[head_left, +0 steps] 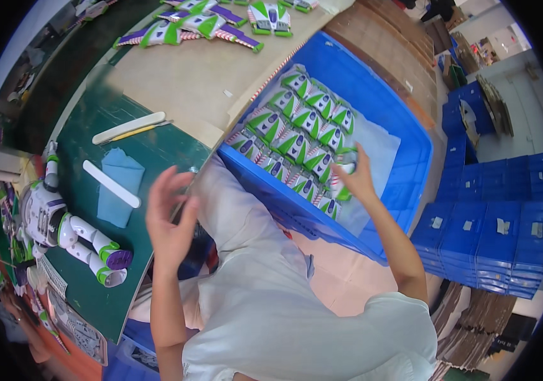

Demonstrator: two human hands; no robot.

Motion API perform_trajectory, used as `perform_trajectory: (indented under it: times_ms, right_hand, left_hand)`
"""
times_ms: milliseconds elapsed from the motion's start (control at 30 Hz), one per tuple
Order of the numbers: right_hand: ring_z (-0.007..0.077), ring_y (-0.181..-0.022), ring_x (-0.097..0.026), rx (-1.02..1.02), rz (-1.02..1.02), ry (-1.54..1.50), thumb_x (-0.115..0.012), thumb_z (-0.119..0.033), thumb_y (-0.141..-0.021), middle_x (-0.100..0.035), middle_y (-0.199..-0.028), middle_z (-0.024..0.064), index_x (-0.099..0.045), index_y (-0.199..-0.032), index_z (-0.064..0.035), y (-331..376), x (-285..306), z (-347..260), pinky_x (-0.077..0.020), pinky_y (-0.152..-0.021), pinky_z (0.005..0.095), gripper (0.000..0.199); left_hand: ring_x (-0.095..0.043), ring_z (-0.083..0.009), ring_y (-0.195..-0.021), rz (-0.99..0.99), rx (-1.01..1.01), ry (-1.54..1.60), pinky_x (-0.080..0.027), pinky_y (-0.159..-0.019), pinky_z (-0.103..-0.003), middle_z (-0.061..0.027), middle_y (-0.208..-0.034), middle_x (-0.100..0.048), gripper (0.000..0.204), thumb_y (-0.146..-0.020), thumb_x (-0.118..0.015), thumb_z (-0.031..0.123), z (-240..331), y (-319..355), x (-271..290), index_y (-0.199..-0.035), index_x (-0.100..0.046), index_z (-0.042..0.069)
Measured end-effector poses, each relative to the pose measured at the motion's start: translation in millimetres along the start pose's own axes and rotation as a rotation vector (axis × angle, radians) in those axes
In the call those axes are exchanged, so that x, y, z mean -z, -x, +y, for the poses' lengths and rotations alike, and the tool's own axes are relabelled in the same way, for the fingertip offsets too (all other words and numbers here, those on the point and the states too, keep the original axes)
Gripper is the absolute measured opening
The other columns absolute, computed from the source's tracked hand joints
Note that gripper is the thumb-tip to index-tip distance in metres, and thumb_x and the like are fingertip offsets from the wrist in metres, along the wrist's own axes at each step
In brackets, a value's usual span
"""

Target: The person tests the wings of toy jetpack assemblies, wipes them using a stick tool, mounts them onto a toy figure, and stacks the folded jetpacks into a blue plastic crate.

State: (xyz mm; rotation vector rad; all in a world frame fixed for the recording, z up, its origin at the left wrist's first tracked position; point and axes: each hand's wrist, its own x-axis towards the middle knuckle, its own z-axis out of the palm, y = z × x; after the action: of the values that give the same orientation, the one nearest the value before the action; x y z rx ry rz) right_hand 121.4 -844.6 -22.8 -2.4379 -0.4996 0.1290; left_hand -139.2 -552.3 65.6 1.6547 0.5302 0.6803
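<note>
My right hand (pixel 359 180) reaches into a blue plastic bin (pixel 415 143), its thumb and fingers around a white and green toy jet pack (pixel 346 164) at the right end of the rows. Several similar toy jet packs (pixel 306 120) lie in rows there on a white liner sheet (pixel 379 136). Over the edge of the green work surface (pixel 176 149), my left hand (pixel 173 213) hovers with fingers apart and nothing in it. Close to it lie a folded blue cloth (pixel 122 168) and a white flat stick (pixel 111 184).
A second white stick (pixel 128 127) lies beside a thin yellow tool (pixel 136 131). At left rests a white toy astronaut figure (pixel 41 213). Winged toy packs (pixel 198 25) sit at the table's far end. Stacked blue bins (pixel 481 228) stand at right; another person's arm (pixel 28 327) shows lower left.
</note>
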Motion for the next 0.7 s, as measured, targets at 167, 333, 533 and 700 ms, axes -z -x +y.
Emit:
perform_trajectory:
  times_ms: [167,333,533,700]
  right_hand:
    - [0.0358,-0.114,-0.046,-0.850,0.026,-0.308,-0.073,-0.051,-0.060,-0.042,-0.126,0.0284,-0.023,-0.136,0.0030,39,-18,191,-0.0383,-0.096,0.0372,0.106]
    - [0.0379,-0.118,-0.041,-0.964,-0.090,0.083,-0.072,-0.057,-0.056,-0.036,-0.130,0.0290,-0.023,-0.138,-0.0034,69,-38,215,-0.0373,-0.097,0.0400,0.109]
    - [0.0342,-0.114,-0.048,-1.013,-0.316,0.177,-0.072,-0.056,-0.057,-0.041,-0.130,0.0236,-0.022,-0.139,-0.0070,94,-53,234,-0.0420,-0.093,0.0388,0.108]
    - [0.0373,-0.124,-0.036,-0.968,-0.467,0.140,-0.069,-0.061,-0.058,-0.036,-0.132,0.0283,-0.023,-0.138,-0.0027,90,-63,234,-0.0289,-0.103,0.0396,0.109]
  left_hand:
    - [-0.055,-0.0158,-0.096,0.207,-0.026,-0.156,-0.043,-0.081,-0.026,-0.0100,-0.105,-0.059,0.026,-0.082,-0.055,0.000,-35,5,22,-0.107,-0.054,-0.001]
    - [-0.055,-0.0139,-0.092,0.262,-0.014,-0.190,-0.043,-0.080,-0.024,-0.0108,-0.105,-0.058,0.021,-0.084,-0.052,-0.002,-48,16,31,-0.105,-0.054,-0.001]
    - [-0.055,-0.0138,-0.091,0.266,-0.025,-0.207,-0.042,-0.079,-0.023,-0.0113,-0.104,-0.058,0.020,-0.085,-0.050,-0.003,-53,11,28,-0.104,-0.053,-0.001]
    - [-0.055,-0.0136,-0.090,0.309,0.032,-0.208,-0.043,-0.078,-0.024,-0.0110,-0.103,-0.058,0.019,-0.085,-0.050,-0.003,-44,13,33,-0.103,-0.054,-0.002]
